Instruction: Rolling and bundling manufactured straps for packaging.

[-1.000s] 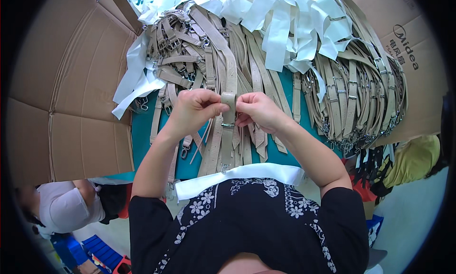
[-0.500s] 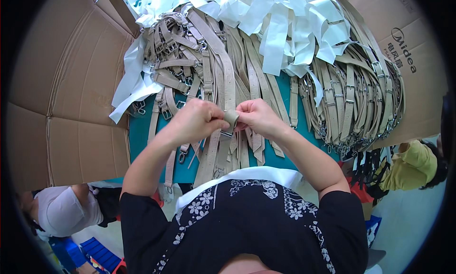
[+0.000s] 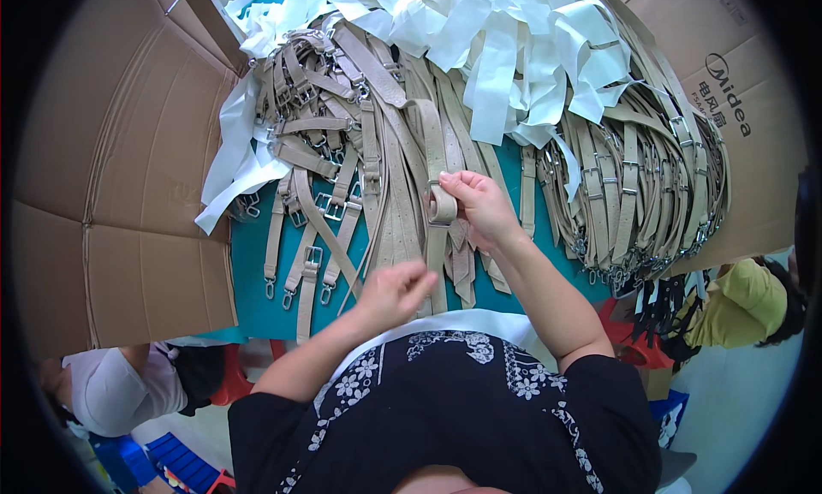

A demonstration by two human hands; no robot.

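Observation:
My right hand (image 3: pixel 484 210) pinches a beige strap (image 3: pixel 434 143) at a looped fold beside its metal buckle. The strap runs down from the pile towards my body, passing below the fold. Lower and to the left, my left hand (image 3: pixel 394 295) is closed, its fingers curled in and a little blurred; whatever they may hold is hidden. Around and beyond both hands lies a pile of beige straps (image 3: pixel 398 177) with silver buckles and clips. Several strap ends with snap hooks hang down at the left of the pile.
White fabric-like strips (image 3: pixel 497 57) cover the back of the teal table (image 3: pixel 257 310). At the right is a dense bundle of buckled straps (image 3: pixel 629 177). Cardboard panels (image 3: pixel 128 169) flank both sides. One person (image 3: pixel 128 387) is at the lower left, another (image 3: pixel 736 306) at the right.
My hands have parted: the left has dropped towards my body, while the right has shifted slightly right with the strap's fold. Strap ends at the left now lie differently.

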